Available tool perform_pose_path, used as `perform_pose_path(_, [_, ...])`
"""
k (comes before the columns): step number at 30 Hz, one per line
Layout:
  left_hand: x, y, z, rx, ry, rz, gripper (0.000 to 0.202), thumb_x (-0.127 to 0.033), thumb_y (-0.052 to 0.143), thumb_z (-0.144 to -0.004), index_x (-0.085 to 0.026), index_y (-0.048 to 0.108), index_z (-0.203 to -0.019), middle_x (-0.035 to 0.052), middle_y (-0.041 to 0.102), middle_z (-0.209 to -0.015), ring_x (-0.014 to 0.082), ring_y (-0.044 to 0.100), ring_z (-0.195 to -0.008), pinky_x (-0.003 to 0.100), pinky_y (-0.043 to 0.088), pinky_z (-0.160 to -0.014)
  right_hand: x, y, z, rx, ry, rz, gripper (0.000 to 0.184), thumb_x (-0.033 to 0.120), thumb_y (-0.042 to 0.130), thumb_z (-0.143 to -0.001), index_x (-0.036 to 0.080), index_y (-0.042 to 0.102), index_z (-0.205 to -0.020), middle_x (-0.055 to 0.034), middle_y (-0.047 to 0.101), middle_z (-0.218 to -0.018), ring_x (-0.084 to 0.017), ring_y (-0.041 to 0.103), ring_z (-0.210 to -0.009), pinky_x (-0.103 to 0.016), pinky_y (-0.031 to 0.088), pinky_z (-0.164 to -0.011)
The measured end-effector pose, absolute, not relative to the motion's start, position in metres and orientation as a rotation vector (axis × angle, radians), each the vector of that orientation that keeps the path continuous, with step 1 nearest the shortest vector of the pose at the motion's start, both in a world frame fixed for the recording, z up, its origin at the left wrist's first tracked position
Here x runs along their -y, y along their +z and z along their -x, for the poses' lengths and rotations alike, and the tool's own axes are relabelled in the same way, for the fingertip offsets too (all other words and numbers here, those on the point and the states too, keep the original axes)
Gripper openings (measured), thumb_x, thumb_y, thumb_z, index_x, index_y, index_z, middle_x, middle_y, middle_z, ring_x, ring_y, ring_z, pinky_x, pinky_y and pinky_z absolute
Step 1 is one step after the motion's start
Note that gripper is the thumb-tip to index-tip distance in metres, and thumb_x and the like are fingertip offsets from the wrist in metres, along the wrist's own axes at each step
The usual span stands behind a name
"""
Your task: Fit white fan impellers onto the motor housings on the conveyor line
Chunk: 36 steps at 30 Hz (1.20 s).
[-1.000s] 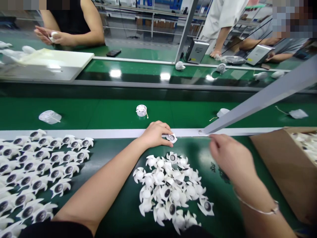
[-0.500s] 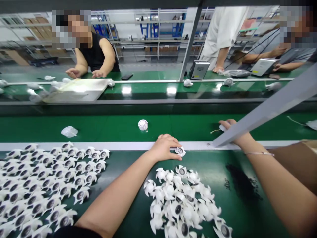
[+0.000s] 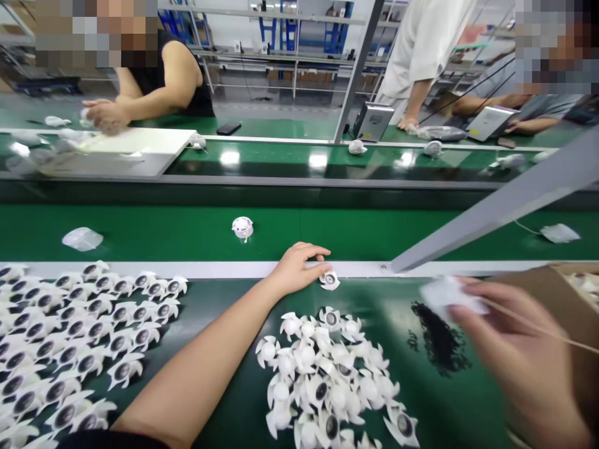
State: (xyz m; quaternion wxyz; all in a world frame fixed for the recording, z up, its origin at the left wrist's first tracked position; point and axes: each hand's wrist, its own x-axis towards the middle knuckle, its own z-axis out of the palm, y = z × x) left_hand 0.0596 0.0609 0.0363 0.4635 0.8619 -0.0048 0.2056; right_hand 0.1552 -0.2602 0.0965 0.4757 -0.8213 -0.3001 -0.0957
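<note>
My left hand (image 3: 297, 268) rests on the white rail at the near edge of the conveyor, fingertips closed on a small white fan blade (image 3: 330, 280). My right hand (image 3: 510, 349), blurred by motion, is low at the right and grips a white plastic part (image 3: 447, 294) with a thin wire trailing from it. A loose heap of white fan blades (image 3: 327, 374) lies on the dark green mat between my arms. Rows of fan blades with dark centres (image 3: 70, 337) cover the mat at the left.
A green conveyor belt (image 3: 187, 231) carries a round white motor housing (image 3: 242, 227) and a clear plastic piece (image 3: 82, 239). A cardboard box (image 3: 566, 293) stands at the right. A grey diagonal bar (image 3: 496, 209) crosses above. Other people work at the far bench.
My right hand reached over the rail to the conveyor, took the white wired part and has drawn back toward me with it. My left hand stayed on the fan blade.
</note>
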Motion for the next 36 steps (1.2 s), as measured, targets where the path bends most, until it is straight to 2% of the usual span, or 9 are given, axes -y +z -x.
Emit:
perform_pose_path(1, [-0.061, 0.036, -0.060, 0.006, 0.523, -2.102, 0.022, -0.032, 0.070, -0.087, -0.022, 0.072, -0.107, 0.0026, 0.073, -0.096, 0.0201, 0.062, -0.097, 0.035, 0.046, -0.094, 0.242, 0.096, -0.144, 0.869, -0.043, 1.895, 0.019, 0.034, 0.073, -0.083, 0.025, 0.064, -0.096, -0.0148, 0.067, -0.114, -0.027, 0.068, -0.097, -0.038, 0.057, -0.075])
perform_pose_path(3, [-0.061, 0.037, -0.059, -0.013, 0.545, -2.076, 0.016, -0.029, 0.067, -0.088, -0.022, 0.073, -0.102, 0.0029, 0.074, -0.095, 0.0195, 0.063, -0.095, 0.034, 0.047, -0.091, 0.205, 0.090, -0.134, 1.034, 0.140, 1.804, 0.014, 0.029, 0.074, -0.083, 0.023, 0.064, -0.090, -0.0121, 0.067, -0.116, -0.026, 0.066, -0.106, -0.037, 0.058, -0.084])
perform_pose_path(8, [-0.063, 0.041, -0.057, -0.006, 0.556, -2.008, 0.015, -0.029, 0.066, -0.089, -0.020, 0.075, -0.097, 0.0044, 0.074, -0.097, 0.0186, 0.065, -0.093, 0.033, 0.049, -0.087, 0.149, 0.071, -0.139, 1.266, 0.004, 1.811, 0.015, 0.024, 0.073, -0.084, 0.021, 0.067, -0.097, -0.0114, 0.064, -0.120, -0.023, 0.063, -0.111, -0.039, 0.055, -0.092])
perform_pose_path(12, [-0.064, 0.039, -0.059, 0.073, 0.536, -2.004, 0.014, -0.029, 0.068, -0.088, -0.020, 0.076, -0.095, 0.0046, 0.074, -0.094, 0.0187, 0.065, -0.093, 0.033, 0.049, -0.088, 0.140, 0.058, -0.141, 1.450, 0.043, 1.853, 0.014, 0.018, 0.071, -0.085, 0.020, 0.070, -0.099, -0.0114, 0.062, -0.123, -0.023, 0.062, -0.112, -0.040, 0.053, -0.095])
perform_pose_path(21, [-0.063, 0.038, -0.062, 0.097, 0.369, -2.053, 0.016, -0.027, 0.065, -0.090, -0.026, 0.078, -0.099, 0.0018, 0.075, -0.093, 0.0177, 0.066, -0.090, 0.031, 0.049, -0.085, 0.131, 0.053, -0.146, 1.367, 0.156, 1.919, 0.016, 0.016, 0.079, -0.077, 0.020, 0.075, -0.092, -0.0085, 0.071, -0.111, -0.022, 0.067, -0.104, -0.036, 0.054, -0.093])
perform_pose_path(27, [-0.050, 0.042, -0.057, 0.109, 0.332, -2.115, 0.019, -0.030, 0.061, -0.092, -0.027, 0.078, -0.100, 0.0017, 0.075, -0.097, 0.0188, 0.065, -0.093, 0.033, 0.047, -0.087, 0.149, 0.048, -0.140, 1.352, 0.127, 1.867, 0.012, 0.019, 0.075, -0.082, 0.020, 0.072, -0.093, -0.0084, 0.068, -0.115, -0.020, 0.067, -0.104, -0.033, 0.054, -0.092])
perform_pose_path(31, [-0.050, 0.041, -0.053, 0.092, 0.358, -2.128, 0.029, -0.039, 0.066, -0.089, -0.026, 0.071, -0.116, 0.0027, 0.073, -0.102, 0.0210, 0.062, -0.100, 0.035, 0.046, -0.093, 0.155, 0.053, -0.141, 1.466, 0.169, 1.905, 0.011, 0.022, 0.074, -0.081, 0.021, 0.069, -0.091, -0.0065, 0.065, -0.112, -0.019, 0.065, -0.098, -0.032, 0.055, -0.086])
perform_pose_path(33, [-0.053, 0.044, -0.051, 0.091, 0.367, -2.117, 0.041, -0.041, 0.071, -0.085, -0.025, 0.066, -0.122, 0.0033, 0.071, -0.103, 0.0215, 0.061, -0.103, 0.035, 0.046, -0.095, 0.155, 0.057, -0.148, 1.450, 0.088, 2.013, 0.017, 0.021, 0.067, -0.085, 0.022, 0.069, -0.101, -0.0086, 0.061, -0.120, -0.021, 0.063, -0.102, -0.035, 0.054, -0.089])
perform_pose_path(36, [-0.057, 0.050, -0.048, 0.191, 0.301, -2.152, 0.058, -0.049, 0.080, -0.073, -0.025, 0.064, -0.123, 0.0040, 0.069, -0.106, 0.0231, 0.059, -0.104, 0.037, 0.045, -0.097, 0.160, 0.065, -0.161, 1.206, -0.209, 2.251, 0.044, 0.018, 0.057, -0.088, 0.019, 0.056, -0.132, -0.0166, 0.049, -0.137, -0.027, 0.059, -0.112, -0.044, 0.052, -0.094])
